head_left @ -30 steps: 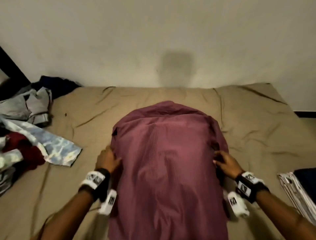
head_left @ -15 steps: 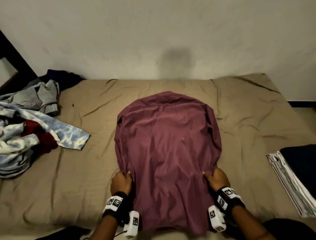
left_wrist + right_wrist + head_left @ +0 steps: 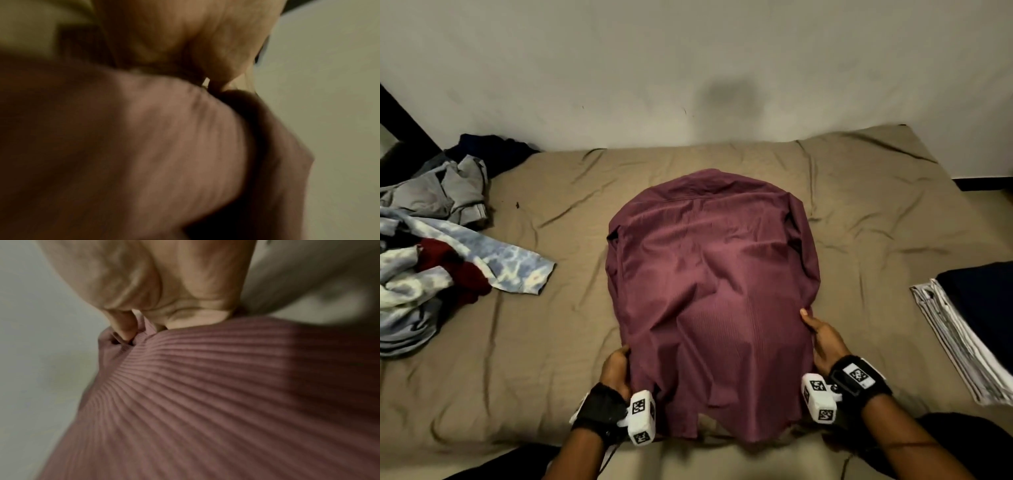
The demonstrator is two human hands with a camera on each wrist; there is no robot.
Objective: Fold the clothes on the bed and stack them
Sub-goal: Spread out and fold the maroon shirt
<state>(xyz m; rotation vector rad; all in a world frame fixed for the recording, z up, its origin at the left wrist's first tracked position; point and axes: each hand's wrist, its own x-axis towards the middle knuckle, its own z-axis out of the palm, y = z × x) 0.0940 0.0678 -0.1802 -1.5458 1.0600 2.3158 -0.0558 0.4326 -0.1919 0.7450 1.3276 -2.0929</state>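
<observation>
Maroon ribbed shirt (image 3: 709,301) lies back-up in the middle of the bed (image 3: 859,205), hem toward the near edge. Left hand (image 3: 616,371) grips its left side edge near the hem, fingers curled around fabric. Right hand (image 3: 825,337) pinches the right side edge; the right wrist view shows a finger (image 3: 125,326) and thumb closed on a fold. Unfolded clothes pile (image 3: 431,260) sits at far left. Folded stack (image 3: 972,322) at right, apart from the shirt.
</observation>
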